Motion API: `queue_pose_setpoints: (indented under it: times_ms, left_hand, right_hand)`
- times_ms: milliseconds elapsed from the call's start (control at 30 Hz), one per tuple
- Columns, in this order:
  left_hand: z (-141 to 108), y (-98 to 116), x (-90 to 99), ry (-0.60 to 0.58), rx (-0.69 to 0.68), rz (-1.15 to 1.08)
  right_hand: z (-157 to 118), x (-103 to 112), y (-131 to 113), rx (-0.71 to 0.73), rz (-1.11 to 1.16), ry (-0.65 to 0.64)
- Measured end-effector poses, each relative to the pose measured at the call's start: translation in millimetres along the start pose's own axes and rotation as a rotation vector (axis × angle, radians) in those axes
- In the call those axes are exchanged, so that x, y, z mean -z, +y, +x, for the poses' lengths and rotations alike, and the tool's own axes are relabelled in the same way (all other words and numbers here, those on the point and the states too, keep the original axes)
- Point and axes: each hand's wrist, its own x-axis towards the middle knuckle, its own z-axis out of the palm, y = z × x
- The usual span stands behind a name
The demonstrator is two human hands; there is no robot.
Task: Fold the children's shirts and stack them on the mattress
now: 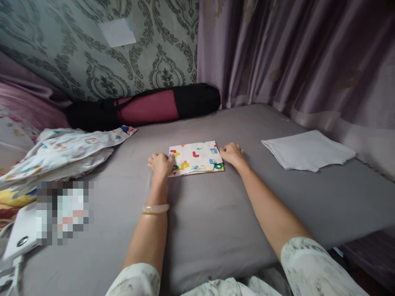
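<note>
A small folded white cloth (197, 155) with red, blue, yellow and green shapes lies flat on the grey sheet in the middle. At its left edge my left hand (161, 164) has its thumb and fingers closed on the cloth. My right hand (232, 154) is at the cloth's right edge, its fingers curled together with the fingertips pinching the side. Along the front of the cloth, several layers show unevenly. A pale bangle (155, 209) circles my left wrist.
Folded printed clothes (70, 150) are piled at the left, above a white device (26, 230) with a cable. A folded light grey cloth (308, 151) lies at the right. Along the wall rests a black and maroon long bag (148, 107); purple curtains (277, 53) hang behind.
</note>
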Motion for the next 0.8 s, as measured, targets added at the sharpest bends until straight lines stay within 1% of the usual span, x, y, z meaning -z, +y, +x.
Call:
queue_pose_setpoints:
  times_ms: [100,267,500,600,700,800]
  left_hand:
    - [3,-3,-0.5,-0.022,0.027,-0.009]
    - [9,-4,-2.7,-0.057,0.060,-0.048]
    - [15,-7,-9.4,-0.045,0.104,-0.156]
    - [15,-6,-7.7,-0.051,0.094,-0.194]
    - [12,-6,-3.3,-0.105,0.091,-0.260]
    - [11,-8,1.3,-0.137,0.091,-0.375]
  right_hand:
    - [-4,-4,-6,0.037,-0.011,-0.017]
    - [-6,-9,-12,0.042,-0.011,-0.028]
    - [-7,-13,-16,0.028,0.020,-0.026]
    - [-9,-13,-18,0.023,0.041,-0.018]
    - [-11,-11,-21,0.037,0.064,-0.003]
    - [-15,-5,-22,0.050,0.139,-0.030]
